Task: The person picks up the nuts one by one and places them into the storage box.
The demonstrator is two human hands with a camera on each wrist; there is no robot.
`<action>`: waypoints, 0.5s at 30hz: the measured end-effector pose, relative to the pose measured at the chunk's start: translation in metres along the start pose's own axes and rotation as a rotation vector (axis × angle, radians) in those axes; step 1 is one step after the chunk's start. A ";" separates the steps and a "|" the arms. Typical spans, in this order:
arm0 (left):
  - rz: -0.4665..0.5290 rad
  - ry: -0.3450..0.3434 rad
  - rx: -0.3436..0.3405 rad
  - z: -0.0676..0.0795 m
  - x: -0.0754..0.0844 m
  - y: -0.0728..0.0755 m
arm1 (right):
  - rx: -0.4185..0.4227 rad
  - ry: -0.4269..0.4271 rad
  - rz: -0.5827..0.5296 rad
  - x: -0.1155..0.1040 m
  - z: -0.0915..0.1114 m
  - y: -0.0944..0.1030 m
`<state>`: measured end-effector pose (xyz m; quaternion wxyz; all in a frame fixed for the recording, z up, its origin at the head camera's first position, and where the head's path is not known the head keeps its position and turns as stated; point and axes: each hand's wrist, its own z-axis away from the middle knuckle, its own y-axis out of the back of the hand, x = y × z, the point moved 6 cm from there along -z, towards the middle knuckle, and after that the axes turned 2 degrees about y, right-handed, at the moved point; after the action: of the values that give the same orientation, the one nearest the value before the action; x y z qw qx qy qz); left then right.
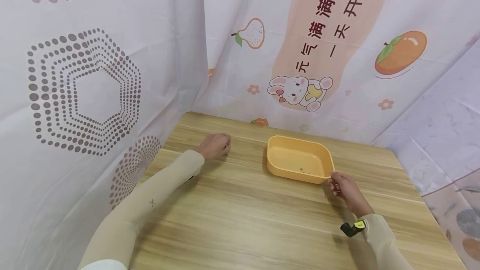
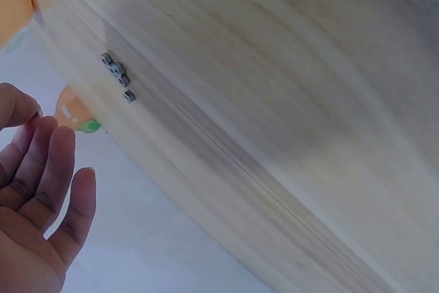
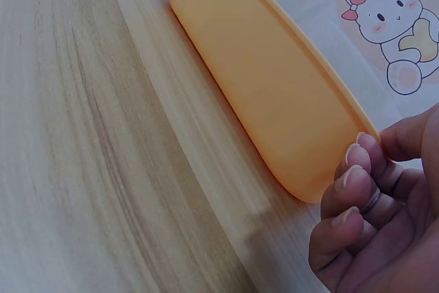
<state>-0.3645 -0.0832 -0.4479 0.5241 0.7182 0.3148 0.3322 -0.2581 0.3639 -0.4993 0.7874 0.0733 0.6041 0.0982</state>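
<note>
An orange-yellow plastic box (image 1: 296, 178) with rounded corners and an open top stands on the wooden table. My right hand (image 1: 346, 190) pinches its near right corner between thumb and fingertips, as the right wrist view shows at the rim (image 3: 329, 77). A few tiny dark pieces (image 1: 301, 169) lie on the box's floor. Over the table's left part is my left hand (image 1: 215, 146), its thumb tip meeting the index fingertip (image 2: 42, 123); I cannot tell whether something small is between them. Several small metal nuts (image 2: 117, 70) lie on the table close by that hand.
The wood-grain table (image 1: 240, 220) reaches back to a printed curtain (image 1: 240, 82) with a rabbit and fruit. Another curtain (image 1: 161, 53) hangs along the left side, close to my left sleeve (image 1: 161, 191). A pale cloth (image 1: 442, 107) borders the right side.
</note>
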 end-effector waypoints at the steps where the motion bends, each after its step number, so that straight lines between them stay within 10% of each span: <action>1: 0.002 -0.006 0.005 -0.001 0.001 0.000 | -0.003 0.000 -0.001 -0.001 0.001 0.000; 15: 0.041 0.002 -0.041 -0.008 0.014 -0.001 | -0.020 0.004 -0.003 -0.022 0.018 -0.009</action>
<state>-0.3632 -0.0676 -0.4449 0.5313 0.7134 0.2936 0.3502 -0.2459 0.3499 -0.4761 0.7870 0.0640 0.6049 0.1032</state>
